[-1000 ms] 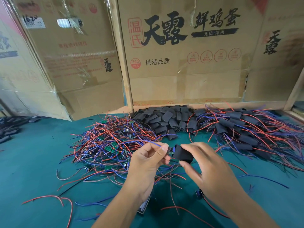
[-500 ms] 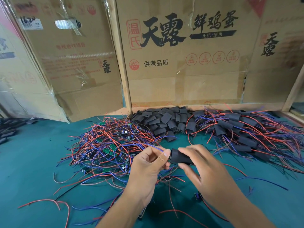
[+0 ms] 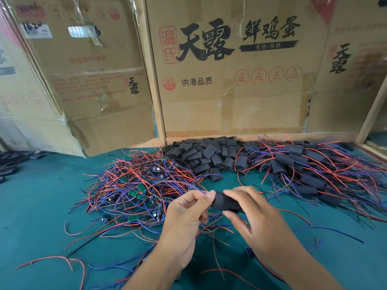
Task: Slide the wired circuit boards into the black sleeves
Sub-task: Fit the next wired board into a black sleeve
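Since a second ago the board's end no longer shows at the mouth of the black flattened tubular sleeve; only the sleeve is seen between the hands, and both hands sit a touch lower and closer together.

Right hand: grip clenched on the sleeve, forefinger over its top, thumb beneath, the sleeve lying roughly level and slightly tilted down to the right. Left hand: grip pinching at the sleeve's left mouth, thumb tip and forefinger tip together against it, a thin blue wire running out over the fingers. Whether a board is fully inside cannot be told.

Both hands hover above the teal cloth-covered tabletop, near its front middle.

Left of the hands, a tangled heap of red and blue wired green circuit boards, unsleeved. Behind the hands, against the back wall, a pile of empty black sleeves. Right of that, a spread of finished sleeved boards with red and blue leads fanning outward. Loose red, blue and black wires trail across the near tabletop.

Backdrop: brown corrugated cardboard cartons printed with large black Chinese characters, upright, with a pale wooden post between two of them. More dark sleeves at the far left edge, too blurred to detail.
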`<state>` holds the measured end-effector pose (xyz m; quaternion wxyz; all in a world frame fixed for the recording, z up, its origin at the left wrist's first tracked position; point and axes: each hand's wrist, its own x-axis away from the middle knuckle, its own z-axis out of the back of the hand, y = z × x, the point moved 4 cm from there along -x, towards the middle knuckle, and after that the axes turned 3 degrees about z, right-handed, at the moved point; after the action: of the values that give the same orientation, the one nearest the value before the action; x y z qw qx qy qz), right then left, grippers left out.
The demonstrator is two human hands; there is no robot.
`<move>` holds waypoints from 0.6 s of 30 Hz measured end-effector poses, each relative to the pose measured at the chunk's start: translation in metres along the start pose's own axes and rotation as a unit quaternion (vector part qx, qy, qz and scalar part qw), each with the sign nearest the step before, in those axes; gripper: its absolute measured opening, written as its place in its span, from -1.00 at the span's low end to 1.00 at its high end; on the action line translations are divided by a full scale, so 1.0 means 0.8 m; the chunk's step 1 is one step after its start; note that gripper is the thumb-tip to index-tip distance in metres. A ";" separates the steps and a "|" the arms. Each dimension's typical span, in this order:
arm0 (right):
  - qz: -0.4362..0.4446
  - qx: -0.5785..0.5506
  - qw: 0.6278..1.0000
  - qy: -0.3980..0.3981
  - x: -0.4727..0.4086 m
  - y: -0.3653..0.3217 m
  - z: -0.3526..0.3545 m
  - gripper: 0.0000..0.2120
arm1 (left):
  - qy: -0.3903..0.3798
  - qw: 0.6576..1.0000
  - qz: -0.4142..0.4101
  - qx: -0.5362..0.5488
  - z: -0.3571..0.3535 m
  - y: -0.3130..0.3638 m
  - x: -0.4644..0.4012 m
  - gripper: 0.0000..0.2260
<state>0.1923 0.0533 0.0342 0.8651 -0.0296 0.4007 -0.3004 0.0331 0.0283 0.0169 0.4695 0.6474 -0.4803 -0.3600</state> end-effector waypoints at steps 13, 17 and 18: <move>0.003 -0.025 1.000 -0.010 0.002 0.000 -0.003 -0.68 | -0.058 0.982 0.165 0.073 -0.004 -0.008 0.002 -0.87; 0.033 -0.022 0.999 -0.019 0.002 -0.005 -0.002 -0.70 | -0.070 0.971 0.211 0.086 -0.004 -0.014 0.003 -0.96; 0.035 -0.024 0.999 -0.022 0.002 -0.005 -0.002 -0.70 | -0.074 0.971 0.212 0.086 -0.005 -0.014 0.003 -0.93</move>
<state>0.1899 0.0491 0.0329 0.8827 -0.0433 0.3892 -0.2598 0.0402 0.0282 0.0072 0.4408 0.5406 -0.6692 -0.2562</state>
